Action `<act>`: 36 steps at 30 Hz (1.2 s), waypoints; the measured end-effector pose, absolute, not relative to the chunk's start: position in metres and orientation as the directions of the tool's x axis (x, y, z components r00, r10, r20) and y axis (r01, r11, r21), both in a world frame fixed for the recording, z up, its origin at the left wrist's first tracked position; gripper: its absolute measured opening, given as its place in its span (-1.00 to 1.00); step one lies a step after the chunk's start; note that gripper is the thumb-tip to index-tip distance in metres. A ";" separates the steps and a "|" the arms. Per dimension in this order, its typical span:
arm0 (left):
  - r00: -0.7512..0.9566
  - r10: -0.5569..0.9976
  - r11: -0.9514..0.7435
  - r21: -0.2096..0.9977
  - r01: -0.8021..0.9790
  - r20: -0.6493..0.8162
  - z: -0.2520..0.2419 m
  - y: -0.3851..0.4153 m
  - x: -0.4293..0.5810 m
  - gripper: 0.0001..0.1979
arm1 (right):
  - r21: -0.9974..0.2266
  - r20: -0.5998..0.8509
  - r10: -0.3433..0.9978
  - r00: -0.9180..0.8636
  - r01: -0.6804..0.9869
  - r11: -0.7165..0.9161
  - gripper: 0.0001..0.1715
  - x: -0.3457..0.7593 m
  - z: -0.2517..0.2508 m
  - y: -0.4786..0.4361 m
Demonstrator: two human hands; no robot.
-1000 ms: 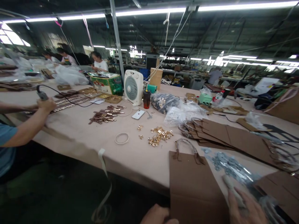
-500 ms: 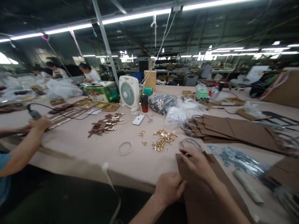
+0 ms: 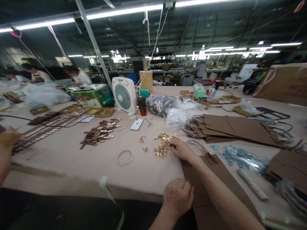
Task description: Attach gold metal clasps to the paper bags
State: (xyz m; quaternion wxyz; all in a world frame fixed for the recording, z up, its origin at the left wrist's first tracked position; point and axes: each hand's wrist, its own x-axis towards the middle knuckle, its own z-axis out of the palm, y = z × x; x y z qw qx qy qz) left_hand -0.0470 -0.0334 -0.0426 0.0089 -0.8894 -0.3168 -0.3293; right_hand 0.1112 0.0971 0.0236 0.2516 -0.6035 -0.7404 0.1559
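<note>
My right hand point(image 3: 181, 149) reaches across the table to a heap of small gold metal fittings point(image 3: 163, 144), with its fingertips at the right edge of the heap. Its fingers look pinched together there. My left hand point(image 3: 178, 196) rests at the table's front edge with its fingers curled on the near left edge of a flat brown paper bag point(image 3: 211, 182). The bag lies under my right forearm, and its looped handle point(image 3: 199, 147) points away from me.
A white ring point(image 3: 124, 157), a phone point(image 3: 136, 124), a small fan point(image 3: 124, 95), a dark cup point(image 3: 142, 105) and brown straps with gold clasps point(image 3: 98, 133) lie left of centre. Stacked brown bags point(image 3: 240, 127) and clear packets point(image 3: 242, 158) lie right. Another person's hand point(image 3: 8, 137) works at far left.
My right hand has moved forward and left from the bag's handle to the gold fittings. My left hand has stayed on the bag's edge. The view has swung slightly right.
</note>
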 end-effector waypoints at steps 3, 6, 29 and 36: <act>0.578 0.549 -0.801 0.182 0.570 0.604 -0.046 -0.033 -0.047 -0.81 | -0.594 0.201 0.919 -0.339 0.704 0.389 -0.81 0.098 0.030 0.094; 0.569 0.545 -0.796 0.168 0.581 0.616 -0.047 -0.034 -0.046 -0.80 | -0.577 0.174 0.888 -0.425 0.687 0.442 -0.74 0.086 0.034 0.093; 0.559 0.536 -0.808 0.193 0.556 0.632 -0.052 -0.034 -0.048 -0.83 | -0.598 0.240 0.939 -0.247 0.724 0.343 -0.80 0.067 -0.005 0.073; 0.538 0.534 -0.801 0.188 0.568 0.652 -0.054 -0.034 -0.047 -0.81 | -0.554 0.381 0.917 -0.116 0.765 0.327 -0.77 0.069 0.013 0.115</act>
